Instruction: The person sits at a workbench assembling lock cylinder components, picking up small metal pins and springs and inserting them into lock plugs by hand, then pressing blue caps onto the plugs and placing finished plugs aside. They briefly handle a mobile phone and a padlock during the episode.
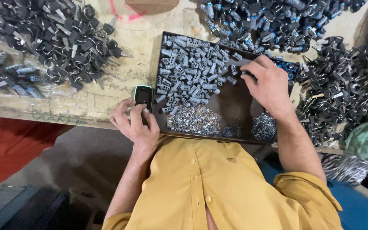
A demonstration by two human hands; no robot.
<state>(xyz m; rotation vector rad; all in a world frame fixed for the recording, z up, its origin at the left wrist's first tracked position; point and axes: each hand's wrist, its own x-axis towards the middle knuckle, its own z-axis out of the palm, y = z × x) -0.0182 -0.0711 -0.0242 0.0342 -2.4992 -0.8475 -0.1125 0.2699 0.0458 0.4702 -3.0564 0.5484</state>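
The left hand [135,123] holds a small phone [143,97] in closed fingers at the counter [94,102] edge, just beside the dark tray [231,106]. The right hand [269,85] reaches into the tray, fingers narrow over grey lock cylinders [192,72]; black keys [60,38] lie left

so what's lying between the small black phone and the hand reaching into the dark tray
In the head view, grey metal cylinders heaped in the dark tray.

The right hand [269,85] hides its own fingertips among the grey cylinders [192,70], while the heap of black keys [52,34] runs off the top edge.
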